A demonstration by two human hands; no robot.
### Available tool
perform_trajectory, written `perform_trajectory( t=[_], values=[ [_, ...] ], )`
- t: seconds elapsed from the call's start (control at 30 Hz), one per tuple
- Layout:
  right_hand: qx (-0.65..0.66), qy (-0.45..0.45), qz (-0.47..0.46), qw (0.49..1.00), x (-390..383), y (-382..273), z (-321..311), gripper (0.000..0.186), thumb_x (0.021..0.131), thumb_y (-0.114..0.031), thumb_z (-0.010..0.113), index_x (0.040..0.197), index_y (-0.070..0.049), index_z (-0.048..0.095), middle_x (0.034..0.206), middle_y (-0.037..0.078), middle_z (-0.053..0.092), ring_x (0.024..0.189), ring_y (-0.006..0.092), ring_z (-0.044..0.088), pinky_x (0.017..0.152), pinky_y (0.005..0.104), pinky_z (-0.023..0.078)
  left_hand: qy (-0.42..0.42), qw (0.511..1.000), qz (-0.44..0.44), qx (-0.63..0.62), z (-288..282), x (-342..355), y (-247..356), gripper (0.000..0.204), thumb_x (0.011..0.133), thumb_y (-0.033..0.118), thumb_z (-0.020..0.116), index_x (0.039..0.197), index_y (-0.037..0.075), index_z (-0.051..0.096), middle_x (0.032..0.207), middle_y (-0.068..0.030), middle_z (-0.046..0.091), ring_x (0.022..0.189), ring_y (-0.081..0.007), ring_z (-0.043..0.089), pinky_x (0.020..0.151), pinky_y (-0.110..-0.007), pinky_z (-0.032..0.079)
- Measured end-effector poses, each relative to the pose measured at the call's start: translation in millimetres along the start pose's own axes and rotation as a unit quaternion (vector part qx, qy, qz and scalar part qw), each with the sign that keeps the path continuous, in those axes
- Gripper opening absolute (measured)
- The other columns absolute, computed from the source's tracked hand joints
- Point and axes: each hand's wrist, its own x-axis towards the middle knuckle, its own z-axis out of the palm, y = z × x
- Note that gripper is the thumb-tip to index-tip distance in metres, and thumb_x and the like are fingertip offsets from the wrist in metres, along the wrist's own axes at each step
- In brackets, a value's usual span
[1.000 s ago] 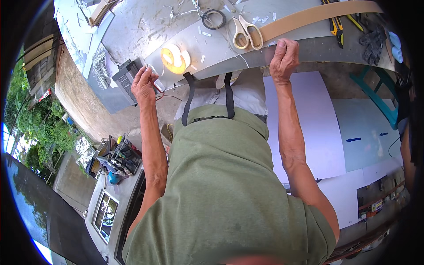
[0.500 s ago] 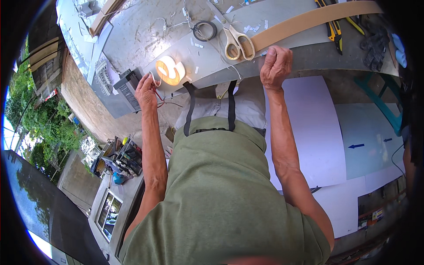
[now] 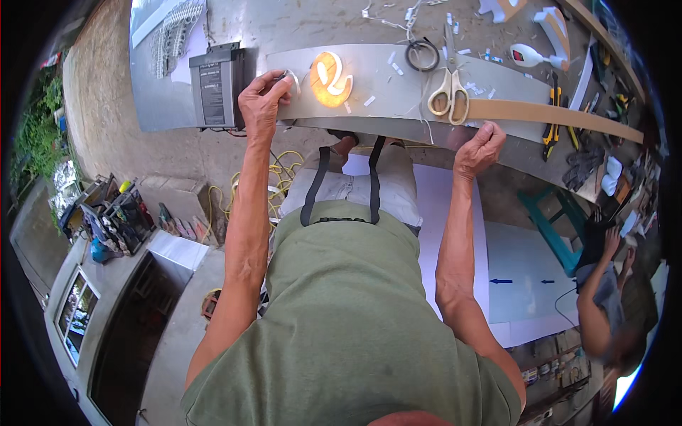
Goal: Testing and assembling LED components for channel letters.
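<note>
My left hand is closed in a pinch at the table's near edge, its fingertips on a thin white curved strip. Just right of it lies a glowing white-edged, letter-shaped light, lit yellow-orange on its face. A dark grey power supply box stands to the left of that hand. My right hand is held at the table's front edge with its fingers curled together; whether anything is inside is hidden. Cream-handled scissors lie just beyond it, overlapping the end of a long tan strip.
A roll of black tape and small white scraps lie behind the scissors. Yellow-black cutter and dark gloves are at right. A teal stool stands below; another person's arm shows at far right. Yellow cord lies on the floor.
The view has swung, bringing more of the table's right side and another person into sight. My left hand still pinches the white strip; my right hand stays closed, now turned with its fingers toward the table.
</note>
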Motion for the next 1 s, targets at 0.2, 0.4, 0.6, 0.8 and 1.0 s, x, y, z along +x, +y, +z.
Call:
perform_trajectory(
  t=[0.2,0.4,0.6,0.8,1.0],
  values=[
    [-0.076,-0.074,0.0,0.994,-5.7,-7.9,-24.1,0.026,0.103,-0.025,0.056,0.106,0.001,0.059,0.096,0.014,0.063,0.085,0.0276,0.061,0.077,0.0404,0.049,0.0,0.997,0.074,-0.012,3.7,-6.0,-13.7,0.021,0.084,0.008,0.08,0.103,0.0,0.077,0.079,-0.0004,0.07,0.066,-0.0062,0.065,0.057,-0.021,0.053],
    [-0.144,-0.165,0.037,0.975,-17.2,-20.9,-32.5,0.027,0.093,-0.02,0.069,0.106,0.003,0.059,0.096,0.01,0.062,0.083,0.0207,0.059,0.077,0.0358,0.05,0.026,0.98,0.194,0.024,3.4,-3.8,-19.7,0.019,0.077,0.014,0.079,0.094,0.005,0.078,0.073,-0.0039,0.064,0.063,-0.0105,0.062,0.06,-0.027,0.051],
    [-0.094,-0.206,0.062,0.972,-5.5,-12.2,-32.5,0.026,0.093,-0.021,0.072,0.104,0.0,0.061,0.094,0.004,0.057,0.085,0.0136,0.055,0.077,0.0304,0.048,0.063,0.97,0.235,-0.027,2.5,0.5,-32.8,0.016,0.076,0.011,0.073,0.09,0.004,0.076,0.075,-0.0097,0.065,0.064,-0.02,0.066,0.062,-0.032,0.053],
    [-0.064,-0.248,0.127,0.958,4.8,0.0,-40.7,0.028,0.092,-0.023,0.075,0.106,-0.003,0.06,0.093,0.001,0.055,0.082,0.0103,0.05,0.073,0.0253,0.044,0.062,0.968,0.232,-0.067,3.2,-1.6,-36.6,0.015,0.076,0.008,0.07,0.089,0.001,0.073,0.079,-0.0138,0.064,0.069,-0.0294,0.067,0.066,-0.037,0.054],
    [-0.062,-0.257,0.15,0.953,9.5,-4.6,-43.8,0.031,0.09,-0.027,0.078,0.104,-0.007,0.06,0.085,-0.003,0.053,0.074,0.0071,0.048,0.065,0.0223,0.04,0.051,0.97,0.221,-0.083,2.8,-3.3,-35.0,0.016,0.075,0.005,0.072,0.091,0.002,0.07,0.081,-0.014,0.061,0.068,-0.0322,0.064,0.064,-0.041,0.052]
  ],
)
